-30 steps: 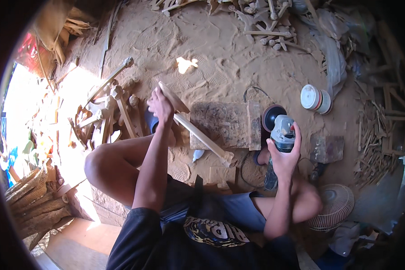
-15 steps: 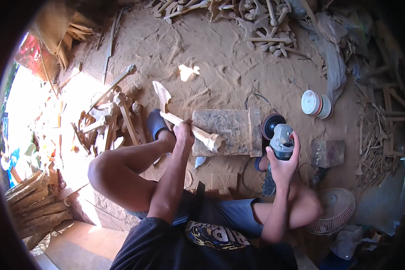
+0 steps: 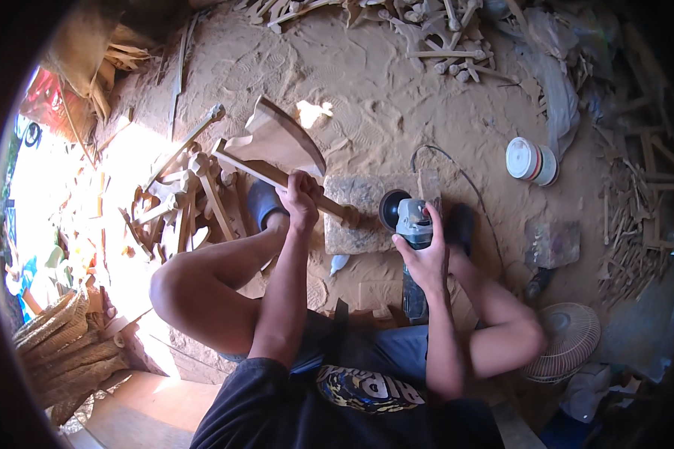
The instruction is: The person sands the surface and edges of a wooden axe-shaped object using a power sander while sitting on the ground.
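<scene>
My left hand [image 3: 301,199] is closed round the shaft of a large pale bone [image 3: 283,141], which has a broad, flat, curved blade toward the far left and a knobbed end pointing right. That knobbed end is over a worn wooden block [image 3: 367,187] on the ground. In my right hand [image 3: 425,263] is an angle grinder [image 3: 414,214], gripped round its head with the body hanging toward me. The grinder's round black disc [image 3: 392,210] faces left above the block's right part, a short gap from the bone's knob.
Long bones lie heaped at the left [image 3: 206,179], with another bone pile [image 3: 449,52] at the far side. To the right are a white tub [image 3: 523,159], a small block [image 3: 553,244] and a round fan [image 3: 569,337]. A dark cord [image 3: 487,213] curves over the sandy ground.
The angle grinder has moved left, bringing its disc over the block. The bone has turned in my left hand, its broad blade now showing face-on and its knob shifted up and slightly left.
</scene>
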A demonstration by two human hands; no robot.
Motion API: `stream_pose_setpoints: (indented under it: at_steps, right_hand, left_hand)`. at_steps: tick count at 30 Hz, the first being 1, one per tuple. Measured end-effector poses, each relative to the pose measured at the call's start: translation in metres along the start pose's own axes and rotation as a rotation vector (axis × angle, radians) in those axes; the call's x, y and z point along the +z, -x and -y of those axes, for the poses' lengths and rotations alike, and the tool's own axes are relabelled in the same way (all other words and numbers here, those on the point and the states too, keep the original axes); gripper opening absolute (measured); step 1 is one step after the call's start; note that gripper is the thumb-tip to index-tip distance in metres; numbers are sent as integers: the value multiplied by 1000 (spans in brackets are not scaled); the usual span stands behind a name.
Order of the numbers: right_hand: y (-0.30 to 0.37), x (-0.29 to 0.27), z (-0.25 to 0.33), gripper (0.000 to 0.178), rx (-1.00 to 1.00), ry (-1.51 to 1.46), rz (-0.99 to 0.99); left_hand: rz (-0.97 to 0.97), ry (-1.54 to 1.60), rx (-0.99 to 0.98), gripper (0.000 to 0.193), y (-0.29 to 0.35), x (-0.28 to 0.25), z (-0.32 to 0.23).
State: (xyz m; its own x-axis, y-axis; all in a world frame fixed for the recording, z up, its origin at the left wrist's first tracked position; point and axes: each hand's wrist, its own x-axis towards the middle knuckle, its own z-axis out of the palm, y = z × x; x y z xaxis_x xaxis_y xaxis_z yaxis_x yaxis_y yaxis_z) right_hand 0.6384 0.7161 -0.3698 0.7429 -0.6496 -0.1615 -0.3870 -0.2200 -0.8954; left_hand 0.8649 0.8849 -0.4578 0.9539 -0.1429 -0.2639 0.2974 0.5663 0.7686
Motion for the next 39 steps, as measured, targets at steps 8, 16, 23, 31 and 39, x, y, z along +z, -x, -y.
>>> stream_pose_setpoints:
  at_steps: [8,16,23,31,39]
  right_hand:
    - [3,39,-23,91,-40,-84,136]
    - [-4,50,-29,93,-23,-16,190]
    - [-9,52,-28,93,6,-4,211]
    - [-8,44,6,95,5,415,222]
    - [-12,46,-23,96,-83,223,142]
  left_hand:
    - [-111,-5,207,35,22,20,9]
    - [-57,-50,227,34,20,18,13]
    - [16,-65,199,31,22,19,13]
    - [65,-114,243,29,19,10,17]
    - [55,-127,226,16,27,20,14]
